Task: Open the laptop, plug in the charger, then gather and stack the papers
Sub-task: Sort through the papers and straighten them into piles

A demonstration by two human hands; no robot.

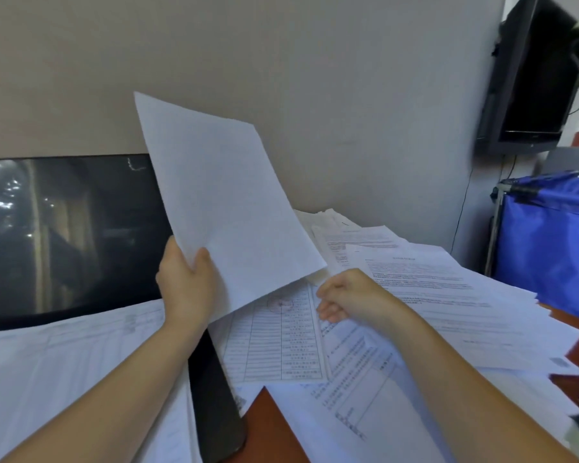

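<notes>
Black monitor (532,78) high on beige wall (348,95), blue fabric cart (549,235) below, reddish desk (268,416)

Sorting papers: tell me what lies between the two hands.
Head view: between the left hand and right hand lies a gridded form with a red stamp, partly under the held sheet.

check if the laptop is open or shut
Open: the laptop has its dark screen standing upright, while its base lies flat, mostly covered by papers.

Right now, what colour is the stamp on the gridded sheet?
Red stamp, clearest in the head view.
</notes>
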